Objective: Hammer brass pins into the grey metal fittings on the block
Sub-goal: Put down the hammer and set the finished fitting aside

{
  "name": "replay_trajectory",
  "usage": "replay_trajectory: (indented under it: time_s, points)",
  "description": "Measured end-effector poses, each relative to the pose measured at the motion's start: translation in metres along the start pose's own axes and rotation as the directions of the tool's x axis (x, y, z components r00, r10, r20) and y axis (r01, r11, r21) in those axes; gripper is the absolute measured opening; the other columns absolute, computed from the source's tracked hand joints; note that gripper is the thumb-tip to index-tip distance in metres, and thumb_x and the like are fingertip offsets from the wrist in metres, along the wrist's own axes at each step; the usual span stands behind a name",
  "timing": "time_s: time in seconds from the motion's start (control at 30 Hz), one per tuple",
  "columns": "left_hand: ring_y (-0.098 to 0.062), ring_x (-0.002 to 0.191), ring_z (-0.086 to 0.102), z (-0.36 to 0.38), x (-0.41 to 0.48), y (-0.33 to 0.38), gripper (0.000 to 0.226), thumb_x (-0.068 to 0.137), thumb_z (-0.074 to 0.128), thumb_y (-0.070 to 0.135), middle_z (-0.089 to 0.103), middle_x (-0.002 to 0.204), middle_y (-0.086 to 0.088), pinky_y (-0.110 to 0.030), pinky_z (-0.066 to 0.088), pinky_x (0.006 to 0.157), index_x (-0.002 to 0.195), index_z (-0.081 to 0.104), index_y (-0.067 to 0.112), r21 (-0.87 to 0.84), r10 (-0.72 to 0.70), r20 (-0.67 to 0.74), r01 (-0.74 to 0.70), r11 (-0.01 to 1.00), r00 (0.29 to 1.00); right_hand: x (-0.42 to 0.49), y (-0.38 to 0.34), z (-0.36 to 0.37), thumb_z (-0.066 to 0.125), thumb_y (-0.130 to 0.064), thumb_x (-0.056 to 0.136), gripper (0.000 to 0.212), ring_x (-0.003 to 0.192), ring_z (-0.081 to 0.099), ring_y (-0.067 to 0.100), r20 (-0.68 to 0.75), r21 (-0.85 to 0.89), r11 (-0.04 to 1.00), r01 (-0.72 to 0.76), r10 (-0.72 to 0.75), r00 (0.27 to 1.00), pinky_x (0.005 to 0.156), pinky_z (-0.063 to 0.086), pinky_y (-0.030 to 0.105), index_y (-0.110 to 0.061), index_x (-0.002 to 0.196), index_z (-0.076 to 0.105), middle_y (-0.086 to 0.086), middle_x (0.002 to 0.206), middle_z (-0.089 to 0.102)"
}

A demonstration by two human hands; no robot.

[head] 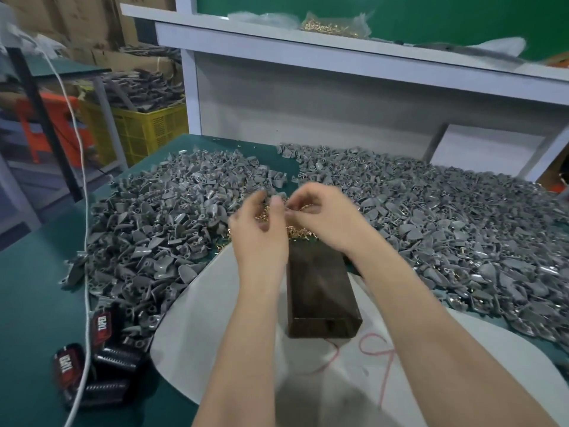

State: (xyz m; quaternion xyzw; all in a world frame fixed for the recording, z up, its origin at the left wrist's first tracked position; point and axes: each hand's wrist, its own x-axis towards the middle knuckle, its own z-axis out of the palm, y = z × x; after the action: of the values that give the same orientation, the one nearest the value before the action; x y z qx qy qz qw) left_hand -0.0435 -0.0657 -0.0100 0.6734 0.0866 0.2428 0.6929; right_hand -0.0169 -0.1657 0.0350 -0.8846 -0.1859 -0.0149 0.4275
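Observation:
A dark wooden block [320,291] lies lengthwise on a white sheet [215,303] in front of me, its top bare. Just beyond its far end sits a small heap of brass pins [297,232]. Both hands hover over that heap, blurred by motion. My left hand [261,223] has its fingers curled, thumb up. My right hand [320,214] pinches something small and grey between fingertips, seemingly a fitting; what the left holds is unclear. Large piles of grey metal fittings [160,229] spread left, and more grey fittings [446,217] spread right.
A green table [34,303] carries everything. Black tape boxes [101,359] and a white cable [84,241] lie at the left front. A white shelf [308,41] with a bag of brass pins [332,26] stands behind. A yellow crate [144,131] sits beyond the table's left.

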Motion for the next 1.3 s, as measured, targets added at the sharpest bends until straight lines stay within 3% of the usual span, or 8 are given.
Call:
replay_trajectory:
  time_s: [0.17, 0.3, 0.5, 0.63, 0.83, 0.97, 1.17, 1.3]
  points:
    - [0.001, 0.068, 0.058, 0.010, -0.007, -0.002, 0.022, 0.090, 0.061, 0.009, 0.064, 0.076, 0.012, -0.009, 0.045, 0.066, 0.078, 0.062, 0.028, 0.044, 0.052, 0.273, -0.067, 0.997, 0.961, -0.037, 0.016, -0.027, 0.060, -0.001, 0.087, 0.017, 0.081, 0.061, 0.012, -0.045, 0.051, 0.998, -0.029, 0.031, 0.998, 0.071, 0.050, 0.019, -0.009, 0.102, 0.064, 0.007, 0.098, 0.067]
    - [-0.008, 0.084, 0.064, 0.015, -0.009, -0.004, 0.024, 0.088, 0.062, 0.002, 0.067, 0.086, 0.007, -0.014, 0.048, 0.078, 0.080, 0.063, 0.026, 0.075, 0.033, 0.326, -0.061, 0.995, 0.945, -0.045, 0.026, -0.029, 0.055, 0.003, 0.090, 0.021, 0.074, 0.066, 0.006, -0.119, 0.224, 0.972, -0.071, 0.100, 0.988, 0.066, 0.052, 0.015, -0.013, 0.102, 0.061, 0.004, 0.095, 0.065]
    - [-0.008, 0.083, 0.065, 0.017, -0.012, -0.002, 0.009, 0.091, 0.061, 0.012, 0.071, 0.089, -0.001, -0.015, 0.049, 0.078, 0.090, 0.068, 0.018, 0.002, 0.074, 0.348, -0.080, 0.997, 0.935, -0.039, 0.027, -0.019, 0.063, -0.005, 0.086, 0.016, 0.066, 0.062, 0.007, -0.192, 0.078, 0.995, -0.061, 0.075, 0.979, 0.067, 0.052, 0.027, -0.019, 0.079, 0.065, -0.005, 0.073, 0.067]
    - [-0.002, 0.082, 0.065, 0.013, -0.008, -0.004, 0.012, 0.089, 0.063, 0.009, 0.071, 0.089, 0.000, -0.016, 0.050, 0.080, 0.090, 0.069, 0.019, -0.057, 0.010, 0.248, 0.004, 0.998, 0.969, -0.024, 0.029, -0.019, 0.054, 0.002, 0.089, 0.017, 0.065, 0.068, 0.008, -0.160, 0.383, 0.916, -0.117, 0.190, 0.969, 0.063, 0.056, 0.023, -0.014, 0.089, 0.061, 0.005, 0.080, 0.069]
    - [-0.015, 0.092, 0.066, 0.010, -0.004, -0.003, 0.017, 0.094, 0.057, 0.010, 0.068, 0.087, 0.001, -0.023, 0.051, 0.086, 0.082, 0.065, 0.020, -0.275, -0.118, 0.025, 0.121, 0.954, 0.993, 0.023, 0.063, 0.001, 0.065, -0.021, 0.084, 0.018, 0.099, 0.063, 0.024, -0.182, -0.397, 0.849, -0.348, 0.299, 0.937, 0.088, 0.051, 0.035, -0.014, 0.099, 0.072, 0.006, 0.106, 0.069]
    - [-0.008, 0.079, 0.068, 0.011, -0.005, 0.000, 0.013, 0.096, 0.052, 0.006, 0.066, 0.088, -0.002, -0.011, 0.053, 0.071, 0.089, 0.063, 0.009, -0.436, -0.185, 0.014, 0.173, 0.883, 0.983, 0.052, 0.068, 0.020, 0.067, -0.020, 0.081, 0.037, 0.107, 0.059, 0.030, -0.122, -0.543, 0.716, -0.439, 0.451, 0.884, 0.088, 0.048, 0.034, -0.006, 0.115, 0.061, 0.012, 0.120, 0.060]
    - [-0.020, 0.093, 0.068, 0.012, -0.004, -0.002, 0.006, 0.091, 0.060, 0.004, 0.068, 0.092, -0.010, -0.020, 0.054, 0.080, 0.091, 0.062, 0.010, -0.441, -0.237, 0.033, 0.227, 0.869, 0.971, 0.072, 0.072, 0.029, 0.058, -0.016, 0.085, 0.037, 0.111, 0.058, 0.029, -0.076, -0.642, 0.645, -0.414, 0.484, 0.872, 0.087, 0.047, 0.032, -0.006, 0.120, 0.057, 0.013, 0.125, 0.057]
    - [-0.027, 0.104, 0.065, 0.012, -0.003, -0.006, 0.008, 0.088, 0.064, 0.006, 0.069, 0.101, -0.016, -0.033, 0.051, 0.092, 0.089, 0.064, 0.014, -0.342, -0.237, 0.086, 0.252, 0.905, 0.968, 0.068, 0.071, 0.022, 0.057, -0.018, 0.086, 0.024, 0.096, 0.060, 0.031, -0.076, -0.577, 0.714, -0.396, 0.436, 0.897, 0.070, 0.043, 0.026, -0.005, 0.106, 0.064, 0.012, 0.092, 0.059]
